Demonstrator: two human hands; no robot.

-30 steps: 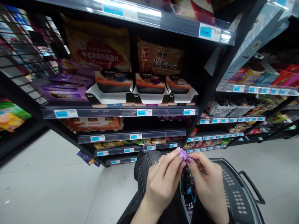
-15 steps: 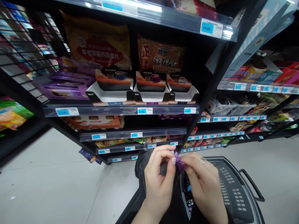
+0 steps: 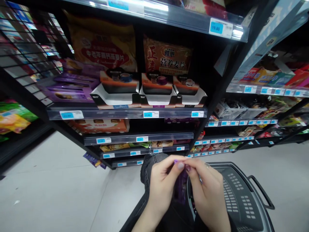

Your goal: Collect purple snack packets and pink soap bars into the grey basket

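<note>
Small purple packet, glossy, hanging narrow. Left hand and right hand fingers pinch its top together. Shelf tags read 23.80, 19.80.

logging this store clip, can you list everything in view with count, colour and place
purple packet: one, purple, pinched at its top between both hands, hanging above the basket
shopping basket: one, dark grey, on the floor at lower right
cereal bags: two, orange-brown, back of the upper shelf
display trays: three, white and orange, shelf front
purple boxes: a few, left of the trays
price tags: many, blue and white, along shelf edges
left hand: fingers pinching the packet
right hand: fingers pinching the packet
</note>
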